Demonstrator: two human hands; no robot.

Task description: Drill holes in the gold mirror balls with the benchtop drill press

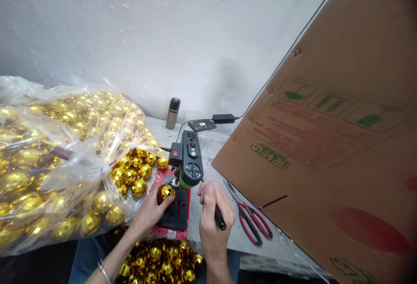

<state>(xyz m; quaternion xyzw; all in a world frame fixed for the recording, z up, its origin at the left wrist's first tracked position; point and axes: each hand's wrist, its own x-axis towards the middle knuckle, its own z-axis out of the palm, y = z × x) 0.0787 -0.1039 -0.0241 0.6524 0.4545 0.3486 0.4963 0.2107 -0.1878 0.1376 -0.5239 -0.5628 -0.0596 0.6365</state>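
Between the thumb and fingers of my left hand (153, 208) is a gold mirrored ball (167, 193). The ball sits over the black slotted base (172, 214) of a small bench drill press, close to the chuck (175, 182). Above it is the drill press's black motor head (191, 158), with round vents and a red switch. My right hand (215, 214) is closed around the press's lever handle (220, 219), whose black end sticks out of the fist. Fingers hide part of the ball and much of the lever.
A clear plastic bag (68, 179) of gold balls fills the left. Loose gold balls (139, 187) lie beside the press, and more (163, 262) are below the table edge. Scissors (250, 223) lie at right by a large cardboard box (309, 136). Behind are a bottle (172, 113) and power adapter (223, 118).
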